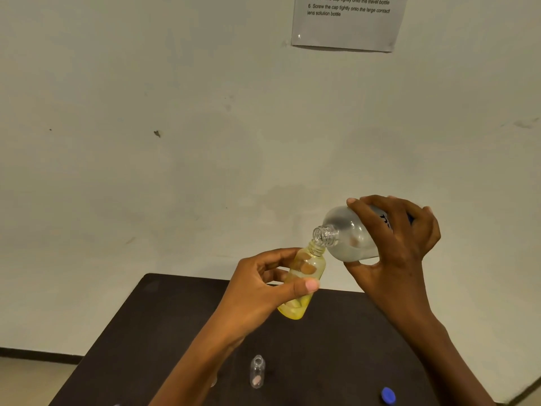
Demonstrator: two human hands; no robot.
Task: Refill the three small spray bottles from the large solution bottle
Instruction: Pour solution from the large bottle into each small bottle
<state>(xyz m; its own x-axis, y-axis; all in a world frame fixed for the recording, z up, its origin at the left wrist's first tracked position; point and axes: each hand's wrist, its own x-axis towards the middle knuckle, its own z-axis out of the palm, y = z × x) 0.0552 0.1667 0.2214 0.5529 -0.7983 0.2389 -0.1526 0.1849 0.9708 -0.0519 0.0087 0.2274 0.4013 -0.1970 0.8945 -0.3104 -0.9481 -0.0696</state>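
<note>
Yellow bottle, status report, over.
Left hand grips yellow spray bottle, uncapped. Right hand holds large solution bottle tipped, neck at its mouth. Clear bottle, blue cap on table, nothing obstructing.

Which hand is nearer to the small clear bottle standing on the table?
Left. The left hand is raised just above the clear bottle; the right hand is farther, up to its right.

A plain, sparsely furnished room set up as a simple task station; it is not clearly a home, lab or office. A bare off-white wall (175,112), scuffed and stained, fills most of the view. Stuck to it is a printed instruction sheet (345,24) with numbered steps about screwing caps onto bottles. A dark table (175,332) stands against the wall, bearing a small clear bottle (257,372) and a blue cap (388,395). A dark skirting board (38,354) meets a pale floor (26,382).
</note>
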